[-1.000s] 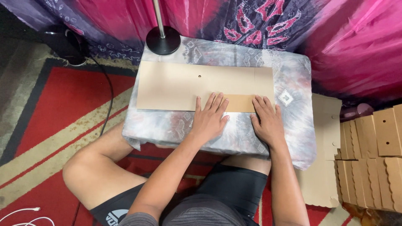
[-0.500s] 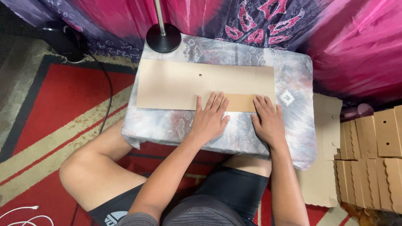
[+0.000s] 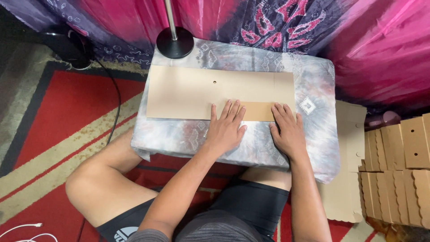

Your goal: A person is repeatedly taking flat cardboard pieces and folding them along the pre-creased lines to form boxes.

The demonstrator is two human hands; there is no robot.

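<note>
On the cloth-covered table [image 3: 313, 80], left hand [image 3: 225, 130] and right hand [image 3: 288, 132] press spread fingers onto flat cardboard sheet [image 3: 188, 92], hiding its near edge.

Cardboard sheet [image 3: 197, 92]: flat, long tan rectangle lying lengthwise across the cloth-covered table [image 3: 313, 134], long axis 9 to 3 o'clock. Small round hole near its middle, toward the 12 o'clock edge. Faint crease line near the 3 o'clock end. Darker brown flap [image 3: 259, 111] folded over along the 6 o'clock edge, right of centre. Left hand [image 3: 225, 130] flat, fingers spread, fingertips on the sheet's near edge by the flap. Right hand [image 3: 289, 132] flat at the flap's 3 o'clock end, fingertips on the sheet.
</note>
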